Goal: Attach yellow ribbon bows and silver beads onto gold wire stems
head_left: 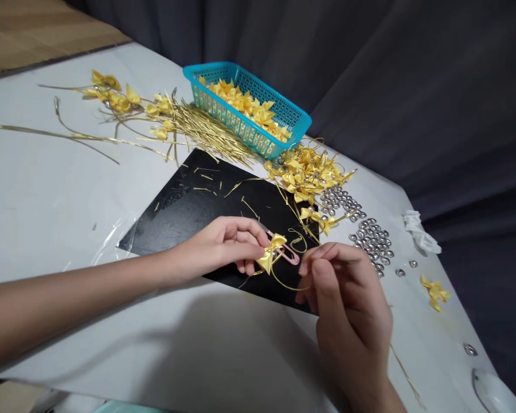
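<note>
My left hand [223, 246] pinches a yellow satin ribbon bow [267, 259] between thumb and fingers, above a black mat [172, 212]. From the bow a thin gold cord [284, 283] curves across to my right hand [348, 310]. The fingers of that hand are closed on the cord, and its end is hidden behind them. Just behind the bow, a pink-handled tool [291, 256] lies on the mat, partly covered by my left hand and the bow. Short gold cord scraps [203, 189] are scattered over the mat.
A blue plastic basket [227, 119] of yellow bows stands at the back. Beside it lie a bundle of gold cords [210, 132] and a heap of corded bows [313, 169]. Several silver bells or beads [373, 241], white crumpled tissue [421, 232] and a loose bow [435, 292] are at right.
</note>
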Action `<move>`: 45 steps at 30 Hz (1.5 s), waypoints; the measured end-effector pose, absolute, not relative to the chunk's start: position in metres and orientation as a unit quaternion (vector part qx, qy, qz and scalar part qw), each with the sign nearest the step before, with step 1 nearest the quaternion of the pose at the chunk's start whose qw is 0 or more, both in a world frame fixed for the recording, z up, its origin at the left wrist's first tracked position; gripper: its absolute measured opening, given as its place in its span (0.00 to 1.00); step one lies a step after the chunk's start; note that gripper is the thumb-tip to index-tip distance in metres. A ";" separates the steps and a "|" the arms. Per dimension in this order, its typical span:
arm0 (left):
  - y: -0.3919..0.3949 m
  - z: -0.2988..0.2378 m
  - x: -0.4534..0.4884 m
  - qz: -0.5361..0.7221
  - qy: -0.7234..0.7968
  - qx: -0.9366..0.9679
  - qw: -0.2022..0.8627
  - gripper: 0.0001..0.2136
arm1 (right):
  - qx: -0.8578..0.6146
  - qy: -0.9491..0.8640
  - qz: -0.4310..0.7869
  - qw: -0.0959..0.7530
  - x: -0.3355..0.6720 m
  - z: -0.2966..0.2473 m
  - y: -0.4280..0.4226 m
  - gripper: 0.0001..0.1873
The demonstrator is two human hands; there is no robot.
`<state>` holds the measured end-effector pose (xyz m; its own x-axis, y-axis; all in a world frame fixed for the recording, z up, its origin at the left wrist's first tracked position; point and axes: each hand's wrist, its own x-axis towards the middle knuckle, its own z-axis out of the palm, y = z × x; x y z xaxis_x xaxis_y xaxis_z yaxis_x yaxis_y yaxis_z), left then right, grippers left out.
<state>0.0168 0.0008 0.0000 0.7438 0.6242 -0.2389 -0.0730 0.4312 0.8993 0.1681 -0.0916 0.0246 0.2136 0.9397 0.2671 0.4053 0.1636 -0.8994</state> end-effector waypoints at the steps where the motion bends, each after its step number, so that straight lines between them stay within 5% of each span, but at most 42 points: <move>1: 0.001 0.000 0.017 0.213 0.286 0.489 0.796 0.04 | -0.592 -0.568 0.263 0.508 0.168 0.025 -0.092 0.04; 11: -0.001 -0.003 0.020 0.183 0.301 0.496 0.794 0.02 | -0.617 -0.510 0.279 0.531 0.171 0.028 -0.082 0.06; 18: 0.000 -0.005 0.021 0.199 0.290 0.480 0.803 0.05 | -0.683 -0.427 0.427 0.410 0.165 0.018 -0.078 0.11; 26: 0.002 -0.002 0.022 0.204 0.333 0.465 0.795 0.06 | -0.617 -0.316 0.570 0.441 0.172 0.022 -0.077 0.17; 41: -0.004 -0.005 0.022 0.233 0.371 0.540 0.719 0.03 | -0.667 -0.402 0.409 0.476 0.177 0.024 -0.079 0.14; 45: -0.005 -0.004 0.023 0.239 0.378 0.548 0.707 0.03 | -0.622 -0.447 0.331 0.552 0.176 0.030 -0.084 0.07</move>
<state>0.0234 -0.0048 -0.0039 0.6005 0.7517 -0.2726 0.0771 0.2849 0.9554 0.1756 -0.0836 0.0304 0.3822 0.9205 0.0816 0.1900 0.0082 -0.9817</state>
